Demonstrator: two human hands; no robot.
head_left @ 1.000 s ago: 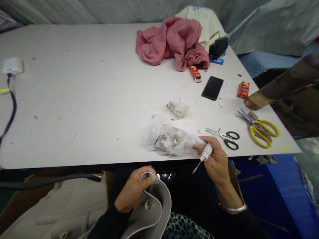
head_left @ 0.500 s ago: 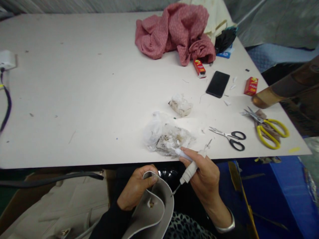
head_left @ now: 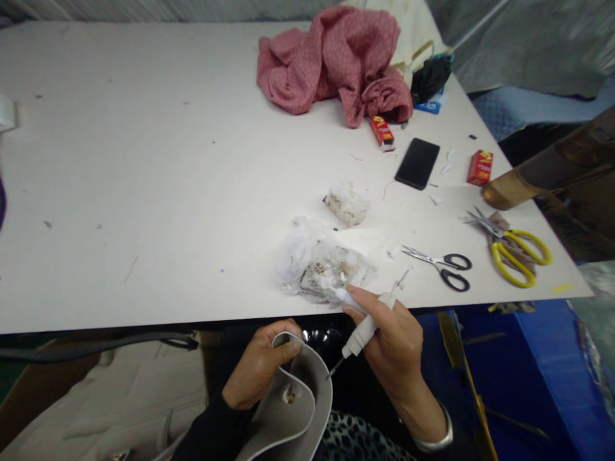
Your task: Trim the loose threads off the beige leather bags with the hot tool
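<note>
Below the table edge, my left hand [head_left: 266, 358] pinches the top rim of a grey leather-like bag piece [head_left: 283, 419], which curls into a curved flap with a small metal fitting. My right hand [head_left: 394, 339] is closed around a white tape-wrapped tool [head_left: 360, 336] with a thin metal tip at each end. Its lower tip meets the right edge of the grey piece. The same hand also holds a small white nozzled tube [head_left: 348, 298] between thumb and fingers, pointing at a residue-crusted block [head_left: 327, 269] in clear plastic on the table.
Black-handled scissors [head_left: 451, 269] and yellow-handled scissors [head_left: 516, 250] lie to the right. Farther back are another crusted block [head_left: 346, 203], a phone [head_left: 417, 163], red boxes [head_left: 480, 168] and a pink cloth [head_left: 331, 64]. A brown cylindrical arm [head_left: 538, 166] juts in from the right.
The view has shifted slightly, so the table items sit a little more to the left. Both hands keep their holds, and the tool tip stays at the grey piece's edge.
</note>
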